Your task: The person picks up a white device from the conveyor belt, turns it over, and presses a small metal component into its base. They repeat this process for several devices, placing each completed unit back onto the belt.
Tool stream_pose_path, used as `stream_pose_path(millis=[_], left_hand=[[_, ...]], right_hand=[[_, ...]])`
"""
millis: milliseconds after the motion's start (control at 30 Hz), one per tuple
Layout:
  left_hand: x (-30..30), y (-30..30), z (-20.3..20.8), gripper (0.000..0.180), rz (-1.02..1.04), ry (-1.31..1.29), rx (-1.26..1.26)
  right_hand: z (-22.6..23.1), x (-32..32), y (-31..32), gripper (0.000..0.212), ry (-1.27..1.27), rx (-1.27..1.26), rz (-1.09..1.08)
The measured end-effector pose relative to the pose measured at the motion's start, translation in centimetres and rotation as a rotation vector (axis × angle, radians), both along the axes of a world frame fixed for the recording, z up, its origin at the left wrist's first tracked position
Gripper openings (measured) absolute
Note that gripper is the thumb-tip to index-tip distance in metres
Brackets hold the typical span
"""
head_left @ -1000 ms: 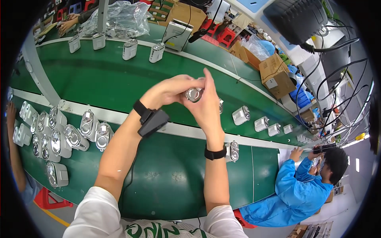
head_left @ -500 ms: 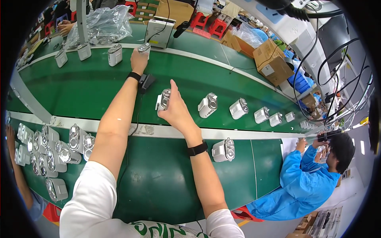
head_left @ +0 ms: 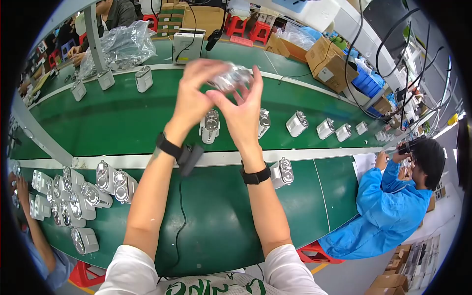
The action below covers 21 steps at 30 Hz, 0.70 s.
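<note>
Above the conveyor, both hands meet around a white housing with a shiny clear top (head_left: 231, 77), tilted and smeared by motion. My left hand (head_left: 194, 96) grips its left end, fingers over the upper side. My right hand (head_left: 242, 110) has its thumb and fingers about the right end. Just below the hands, another white housing with two round shiny rings (head_left: 210, 127) stands on the green belt (head_left: 147, 118). A similar one (head_left: 264, 123) is partly hidden behind my right hand. Close to my right wrist, a further housing (head_left: 281, 173) sits on the near table.
Many like housings (head_left: 81, 204) crowd the table at left, near another person's arm (head_left: 37, 236). More stand along the belt to the right (head_left: 297, 124) and far left (head_left: 143, 78). A white box (head_left: 188, 46) stands behind the belt. A person in blue (head_left: 393, 196) sits at right.
My left hand has brought a housing from the belt's far edge toward me and to the right. My right hand has left the standing housing and risen to meet it.
</note>
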<state>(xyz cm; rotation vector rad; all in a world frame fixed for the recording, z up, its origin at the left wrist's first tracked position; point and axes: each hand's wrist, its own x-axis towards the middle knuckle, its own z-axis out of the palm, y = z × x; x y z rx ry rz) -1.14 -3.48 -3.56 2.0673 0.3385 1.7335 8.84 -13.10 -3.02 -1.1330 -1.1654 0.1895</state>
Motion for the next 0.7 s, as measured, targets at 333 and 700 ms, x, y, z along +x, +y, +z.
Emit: stream_pose_path(millis=[333,700], left_hand=[[-3.6,-4.0,2.3,0.093,-0.682,0.023,-0.528],[-5.0,-5.0,2.9,0.092,-0.673,-0.392,-0.812]], right_hand=[[1.6,0.2,-1.8,0.093,-0.256,0.112,0.189],[0.3,-4.2,-0.4,0.092,-0.748,0.364,-0.188]])
